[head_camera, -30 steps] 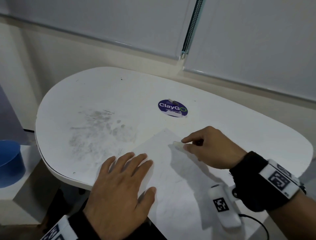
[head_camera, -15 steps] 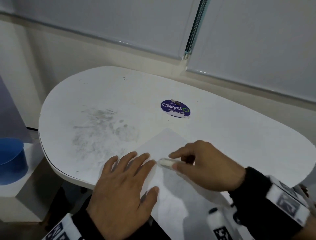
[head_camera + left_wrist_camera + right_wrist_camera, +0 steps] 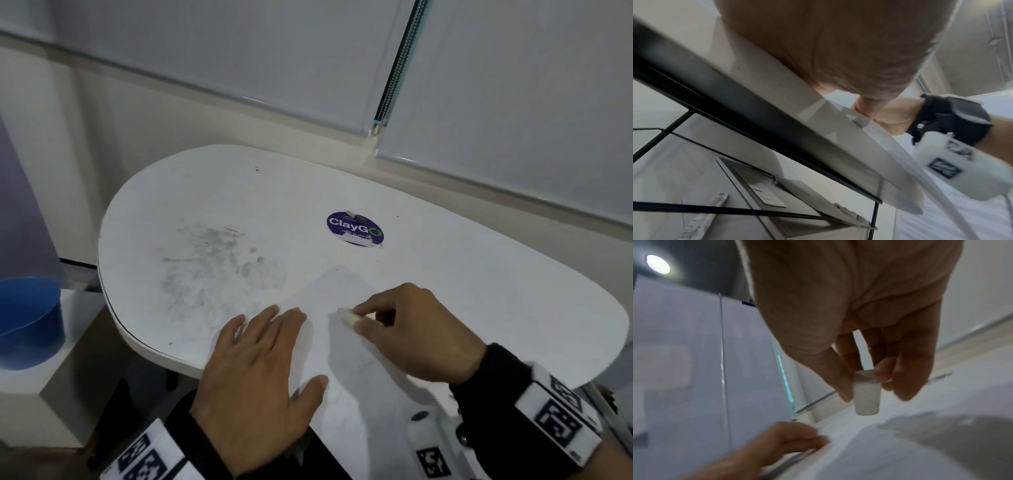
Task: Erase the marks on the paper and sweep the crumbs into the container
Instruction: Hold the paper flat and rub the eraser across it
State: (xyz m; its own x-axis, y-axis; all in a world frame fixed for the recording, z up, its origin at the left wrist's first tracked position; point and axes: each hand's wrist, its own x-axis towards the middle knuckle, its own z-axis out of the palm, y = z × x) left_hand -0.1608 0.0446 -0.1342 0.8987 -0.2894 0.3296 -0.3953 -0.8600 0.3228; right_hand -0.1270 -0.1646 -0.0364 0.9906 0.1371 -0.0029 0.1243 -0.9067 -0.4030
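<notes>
A white sheet of paper [image 3: 329,294] lies at the near edge of the white table [image 3: 212,192]. My left hand [image 3: 260,363] lies flat on the sheet's left part, fingers straight. My right hand [image 3: 407,329] pinches a small white eraser [image 3: 346,316] between thumb and fingers, its tip down on the paper. In the right wrist view the eraser [image 3: 866,395] hangs from the fingertips [image 3: 882,373] just above the sheet, with the left hand [image 3: 777,443] below. The blue container [image 3: 29,322] stands off the table at far left, on a lower white ledge.
Grey smudges [image 3: 212,267] cover the tabletop left of the paper. A round purple ClayGo sticker [image 3: 354,228] sits behind the sheet. Window blinds [image 3: 239,48] and a bead chain [image 3: 394,72] rise behind the table. Black table-frame bars [image 3: 735,100] run under the top.
My right hand drew the eraser back and to the left across the paper, then slightly forward again. The left hand stayed flat on the sheet.
</notes>
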